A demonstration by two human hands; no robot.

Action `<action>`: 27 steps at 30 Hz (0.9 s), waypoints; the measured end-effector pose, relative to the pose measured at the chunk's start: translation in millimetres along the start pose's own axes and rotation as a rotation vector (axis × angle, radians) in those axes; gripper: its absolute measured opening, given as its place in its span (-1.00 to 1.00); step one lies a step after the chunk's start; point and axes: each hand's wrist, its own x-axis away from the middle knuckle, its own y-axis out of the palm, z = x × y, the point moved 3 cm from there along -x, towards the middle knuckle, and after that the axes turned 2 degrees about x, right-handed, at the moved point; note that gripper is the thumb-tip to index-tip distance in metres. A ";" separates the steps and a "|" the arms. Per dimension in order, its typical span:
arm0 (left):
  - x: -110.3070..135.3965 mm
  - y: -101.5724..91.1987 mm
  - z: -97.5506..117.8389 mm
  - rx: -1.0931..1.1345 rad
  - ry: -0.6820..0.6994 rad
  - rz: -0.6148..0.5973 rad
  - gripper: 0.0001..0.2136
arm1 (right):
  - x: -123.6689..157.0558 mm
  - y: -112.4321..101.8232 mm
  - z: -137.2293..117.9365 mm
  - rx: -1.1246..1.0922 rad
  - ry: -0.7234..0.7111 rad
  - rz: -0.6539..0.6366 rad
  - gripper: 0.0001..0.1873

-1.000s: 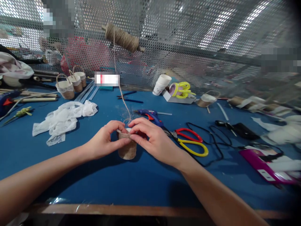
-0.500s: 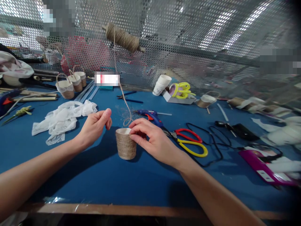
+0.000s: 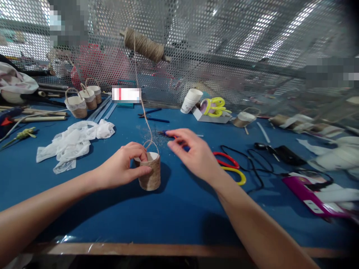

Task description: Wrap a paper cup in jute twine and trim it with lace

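Note:
A small cup wrapped in twine (image 3: pixel 151 177) stands upright on the blue table in front of me. My left hand (image 3: pixel 127 164) pinches its near left rim, thumb outside and fingers inside the white lining. Twine (image 3: pixel 145 116) runs down from the spool (image 3: pixel 144 45) and loops at the cup's rim. My right hand (image 3: pixel 190 151) is over the blue glue gun (image 3: pixel 164 132), fingers stretched out and thumb apart, covering most of it. Whether the fingertips touch the gun, I cannot tell. Partly behind that hand lie scissors with red and yellow handles (image 3: pixel 237 175).
White lace (image 3: pixel 73 140) lies crumpled at the left, with several finished small baskets (image 3: pixel 77 106) behind it. Pliers (image 3: pixel 155 118), stacked white paper cups (image 3: pixel 192 100) and a box with yellow-handled scissors (image 3: pixel 214 112) stand farther back. Right are black cables (image 3: pixel 262 175) and a purple power strip (image 3: pixel 305 196).
My left hand has moved right and taken hold of the cup's rim. My right hand has let go of the cup and moved right and up, over the glue gun.

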 end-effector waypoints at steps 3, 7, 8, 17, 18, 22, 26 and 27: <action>0.2 -2.4 -2.9 0.031 -0.009 -0.032 -0.86 | -9.5 -7.6 48.4 0.339 0.392 0.008 -0.77; 0.6 -5.9 -4.3 0.082 -0.014 -0.090 -0.87 | -16.7 -1.0 89.8 0.317 0.514 -0.136 -0.81; 0.8 -7.0 -4.4 0.092 -0.014 -0.103 -0.87 | -17.4 1.3 95.0 0.300 0.535 -0.146 -0.82; -0.8 -8.4 -16.0 0.274 -0.056 -0.005 -0.88 | -13.5 -14.1 73.1 -0.044 0.576 0.027 -0.69; -1.1 -7.5 -18.2 0.288 -0.052 0.046 -0.89 | -11.6 -19.1 65.1 -0.123 0.555 0.029 -0.69; -1.3 -2.4 -25.8 0.259 -0.056 0.146 -0.88 | 1.9 -26.4 32.6 -0.555 0.562 -0.122 -0.84; -1.1 -1.4 -30.8 0.240 -0.095 0.169 -0.88 | 16.7 -28.2 4.5 -0.474 0.388 -0.147 -0.82; -1.0 -1.8 -31.5 0.238 -0.101 0.168 -0.88 | 20.4 -27.9 -0.3 -0.412 0.368 -0.162 -0.81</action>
